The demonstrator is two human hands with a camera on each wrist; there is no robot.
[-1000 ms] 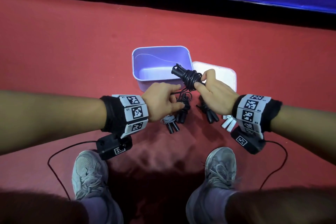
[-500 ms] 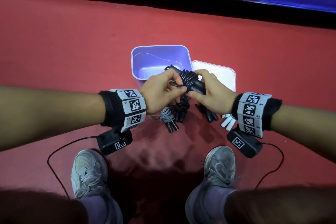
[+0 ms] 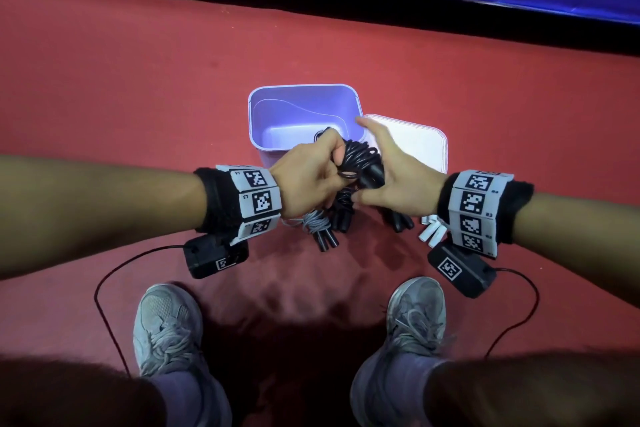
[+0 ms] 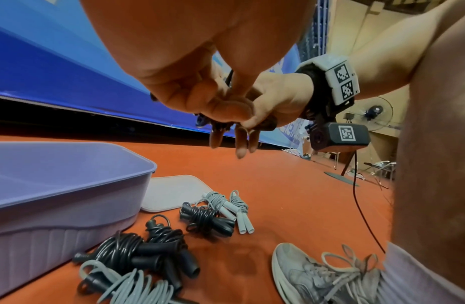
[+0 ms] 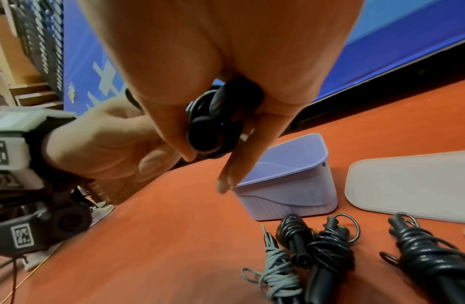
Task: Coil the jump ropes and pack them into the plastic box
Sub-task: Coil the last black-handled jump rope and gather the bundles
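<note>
A coiled black jump rope (image 3: pixel 360 163) is held up over the near rim of the lilac plastic box (image 3: pixel 256 121), between both hands. My left hand (image 3: pixel 311 173) grips its coils with curled fingers. My right hand (image 3: pixel 388 166) lies against the rope's right side with straight fingers pointing at the box. In the right wrist view the rope's handles (image 5: pixel 213 123) sit between that hand's thumb and straight fingers (image 5: pixel 239 160). The box (image 5: pixel 291 185) holds nothing that I can see.
The white lid (image 3: pixel 419 142) lies flat to the right of the box. Several coiled ropes lie on the red floor before the box: a grey one (image 3: pixel 317 222), black ones (image 4: pixel 205 220) (image 5: pixel 421 257) and a white-handled one (image 3: pixel 431 232). My shoes (image 3: pixel 166 326) stand close behind.
Both hands have carried the black rope forward to the box's near rim. The left hand has closed round the coils, and the right hand's fingers have straightened.
</note>
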